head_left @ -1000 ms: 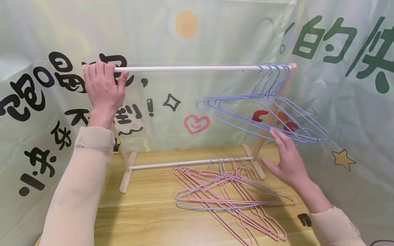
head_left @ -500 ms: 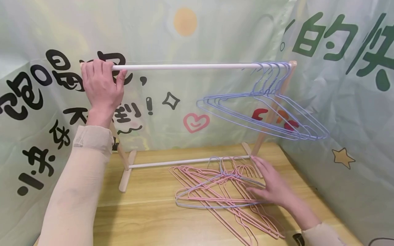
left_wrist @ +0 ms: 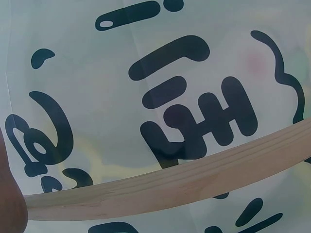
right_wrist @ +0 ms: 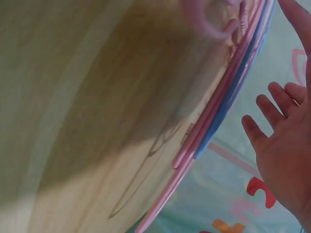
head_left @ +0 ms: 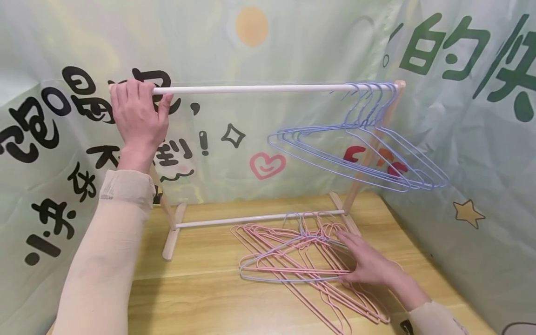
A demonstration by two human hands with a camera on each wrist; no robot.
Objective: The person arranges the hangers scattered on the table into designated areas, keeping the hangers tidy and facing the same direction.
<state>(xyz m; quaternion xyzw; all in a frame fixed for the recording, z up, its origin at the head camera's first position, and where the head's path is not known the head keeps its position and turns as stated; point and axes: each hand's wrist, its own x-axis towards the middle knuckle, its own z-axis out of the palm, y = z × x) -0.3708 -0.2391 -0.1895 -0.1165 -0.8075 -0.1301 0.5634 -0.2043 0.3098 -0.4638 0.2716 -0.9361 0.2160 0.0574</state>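
Note:
At the left end of the clothes rack's white top rail (head_left: pixel 251 89), my left hand (head_left: pixel 140 114) grips with its fingers over the rail. Its wrist view shows the rack's wooden side post (left_wrist: pixel 165 189) and a bit of the hand at the left edge. My right hand (head_left: pixel 370 265) is spread low at the right side of a pile of hangers. Pink wire hangers (head_left: pixel 301 270) lie crossed over one another there, with a blue hanger (head_left: pixel 289 280) on top. In the right wrist view the right hand (right_wrist: pixel 286 155) has its fingers extended beside the stacked hangers.
Several blue hangers (head_left: pixel 318 127) hang bunched at the right end of the top rail. A white lower bar (head_left: pixel 226 222) joins the rack's wooden feet on the wooden table (head_left: pixel 188 298). Printed cloth (head_left: pixel 217 51) stands behind and at both sides.
My right hand has come down from beside the hanging blue hangers to the pile on the table, moving slightly left. My left hand keeps its grip on the rack.

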